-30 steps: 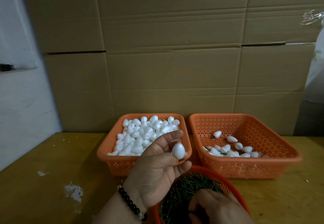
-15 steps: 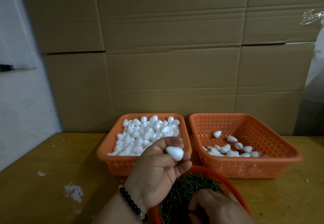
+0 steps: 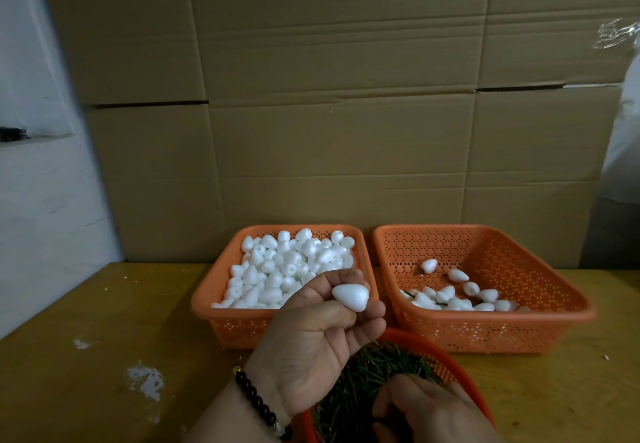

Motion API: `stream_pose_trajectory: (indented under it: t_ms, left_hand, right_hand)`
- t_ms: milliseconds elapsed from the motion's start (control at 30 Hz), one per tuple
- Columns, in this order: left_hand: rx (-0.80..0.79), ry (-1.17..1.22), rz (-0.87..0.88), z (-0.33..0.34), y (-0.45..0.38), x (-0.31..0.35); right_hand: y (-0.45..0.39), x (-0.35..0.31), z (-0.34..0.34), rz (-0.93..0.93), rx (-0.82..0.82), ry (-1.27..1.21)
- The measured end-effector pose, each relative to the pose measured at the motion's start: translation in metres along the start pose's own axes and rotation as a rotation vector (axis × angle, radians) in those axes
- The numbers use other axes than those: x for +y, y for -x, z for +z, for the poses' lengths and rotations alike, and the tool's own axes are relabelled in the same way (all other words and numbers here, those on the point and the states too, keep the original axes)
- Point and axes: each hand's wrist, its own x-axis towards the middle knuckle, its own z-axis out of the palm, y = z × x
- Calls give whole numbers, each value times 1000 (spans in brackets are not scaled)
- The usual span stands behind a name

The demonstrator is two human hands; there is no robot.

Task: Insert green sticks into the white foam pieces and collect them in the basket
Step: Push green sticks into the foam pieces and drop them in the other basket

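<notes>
My left hand (image 3: 311, 345), palm up with a black bead bracelet at the wrist, pinches a white egg-shaped foam piece (image 3: 350, 297) at its fingertips. Lower right, my right hand (image 3: 429, 411) curls down into a round red basket (image 3: 460, 363) full of green sticks (image 3: 360, 383); whether it holds a stick is hidden. The left orange basket (image 3: 211, 304) is heaped with plain foam pieces (image 3: 287, 262). The right orange basket (image 3: 519, 324) holds several foam pieces (image 3: 457, 300), some with green sticks showing.
Everything stands on a yellow wooden table (image 3: 104, 356) with white paint marks at the left. A wall of cardboard (image 3: 329, 96) rises right behind the baskets. A white wall (image 3: 34, 200) lies at the left.
The foam piece has turned in my left fingers, from upright to lying on its side with its tip pointing left. My right hand stays in the green sticks.
</notes>
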Motion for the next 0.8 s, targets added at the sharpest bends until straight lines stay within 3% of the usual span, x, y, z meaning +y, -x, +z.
stream_pose_trajectory:
  t_ms: [800]
  left_hand:
    - [57, -55, -57, 2, 2, 1]
  right_hand:
    - [2, 1, 2, 22, 85, -48]
